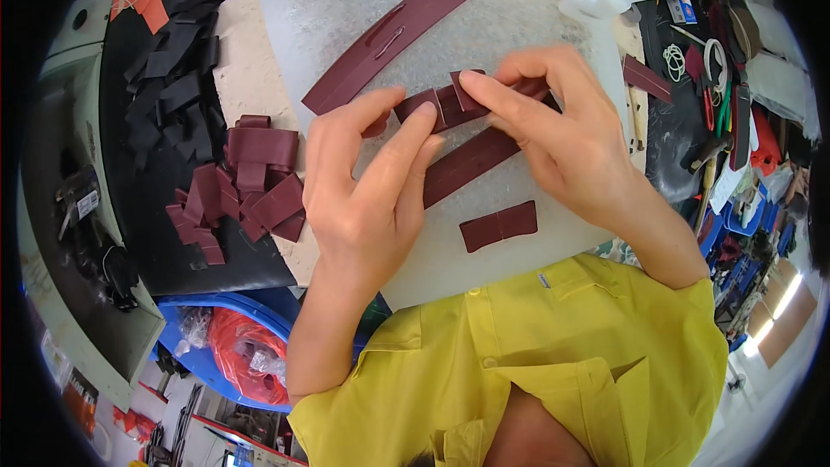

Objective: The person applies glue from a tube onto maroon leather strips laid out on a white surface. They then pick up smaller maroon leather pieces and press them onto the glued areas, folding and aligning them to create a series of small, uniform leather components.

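Between my two hands is a maroon leather strip [456,113], its ends folded in toward each other over the pale work board [510,13]. My left hand [367,177] pinches its left part between thumb and fingers. With the thumb on a folded end, my right hand [562,121] grips the other side. Under the hands lies another maroon strip [471,166]. A small folded maroon loop [499,226] rests nearer to me. Beyond my left hand sits a long maroon strip [386,43] with a small slit-like mark at its middle.
Folded maroon pieces [251,182] are heaped left of the board, beside a pile of black strips [177,86]. A white squeeze bottle [596,4] lies at the far right, near cords and tools. A blue tub [216,303] stands below the table's left edge.
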The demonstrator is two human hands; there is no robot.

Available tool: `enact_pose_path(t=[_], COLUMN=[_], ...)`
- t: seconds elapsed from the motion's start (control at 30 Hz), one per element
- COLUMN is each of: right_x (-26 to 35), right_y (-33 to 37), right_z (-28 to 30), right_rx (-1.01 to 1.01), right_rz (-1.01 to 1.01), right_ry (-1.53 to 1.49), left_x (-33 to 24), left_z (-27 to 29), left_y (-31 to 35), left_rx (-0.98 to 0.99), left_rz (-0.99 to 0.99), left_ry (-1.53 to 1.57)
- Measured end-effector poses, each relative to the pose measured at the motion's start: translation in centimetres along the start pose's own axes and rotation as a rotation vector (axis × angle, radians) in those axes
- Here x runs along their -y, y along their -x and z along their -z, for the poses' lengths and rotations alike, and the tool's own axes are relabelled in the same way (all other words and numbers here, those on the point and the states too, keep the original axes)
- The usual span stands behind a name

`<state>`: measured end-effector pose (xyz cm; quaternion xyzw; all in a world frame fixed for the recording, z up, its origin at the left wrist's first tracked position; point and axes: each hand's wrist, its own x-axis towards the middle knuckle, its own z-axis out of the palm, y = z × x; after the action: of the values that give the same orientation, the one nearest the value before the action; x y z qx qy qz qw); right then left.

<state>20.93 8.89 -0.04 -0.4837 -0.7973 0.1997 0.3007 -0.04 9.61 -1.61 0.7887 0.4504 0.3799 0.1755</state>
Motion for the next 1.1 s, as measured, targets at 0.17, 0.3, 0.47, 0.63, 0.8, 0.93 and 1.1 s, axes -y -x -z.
enact_pose_path(t=[0.17,0.3,0.47,0.63,0.8,0.93,1.1], right_x=[0.1,0.0,-0.3,-0.2,-0.4,-0.2,0.7], right_y=[0.3,0.5,0.7,0.7,0.7,0.7,0.2], right_z=[0.1,0.2,-0.2,-0.4,-0.4,-0.2,0.4], right_rx=[0.057,0.108,0.083,0.073,0.085,0.115,0.189], right_rz=[0.027,0.046,0.092,0.102,0.138,0.138,0.15], right_ry=[0.047,0.07,0.103,0.128,0.177,0.201,0.33], left_x=[0.5,0.6,0.7,0.6,0.5,0.5,-0.7], left_z=[0.2,0.1,0.0,-0.1,-0.2,-0.2,1.0], left_y=[-0.1,-0.1,-0.1,-0.1,-0.1,0.0,0.0], left_rx=[0.064,0.069,0.07,0.063,0.067,0.085,0.265], left_rz=[-0.066,-0.084,-0.095,-0.103,-0.094,-0.116,-0.173], left_ry=[0.003,0.004,-0.011,-0.024,-0.034,-0.085,-0.352])
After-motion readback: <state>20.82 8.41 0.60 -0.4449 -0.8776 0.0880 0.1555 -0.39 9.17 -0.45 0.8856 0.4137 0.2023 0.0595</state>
